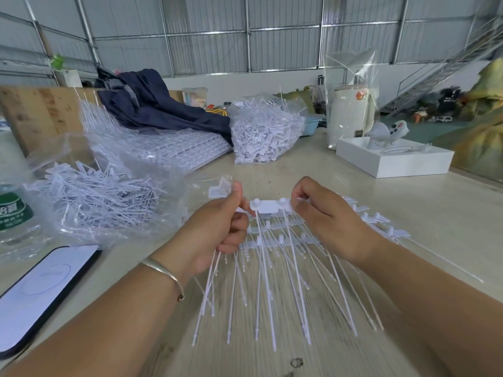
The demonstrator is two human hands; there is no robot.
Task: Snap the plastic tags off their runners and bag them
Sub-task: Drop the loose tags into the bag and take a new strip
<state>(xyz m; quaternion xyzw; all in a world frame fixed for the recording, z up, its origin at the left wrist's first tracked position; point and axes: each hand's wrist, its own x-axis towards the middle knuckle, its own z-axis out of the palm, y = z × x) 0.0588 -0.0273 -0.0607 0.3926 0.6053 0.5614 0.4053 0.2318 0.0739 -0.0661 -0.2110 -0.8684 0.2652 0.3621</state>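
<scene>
Wooden bench (408, 240): clear bag (114, 213) at left holds loose snapped tags (89, 197). Left hand (217, 227) fingers grip detached tags; right hand (326, 216) pinches the runner (268, 206), held above the bench.

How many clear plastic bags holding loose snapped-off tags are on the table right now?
2. One open bag of tags lies at the left beside the left hand; one fuller bag sits farther back at centre. Others may be hidden behind the dark cloth.
</scene>
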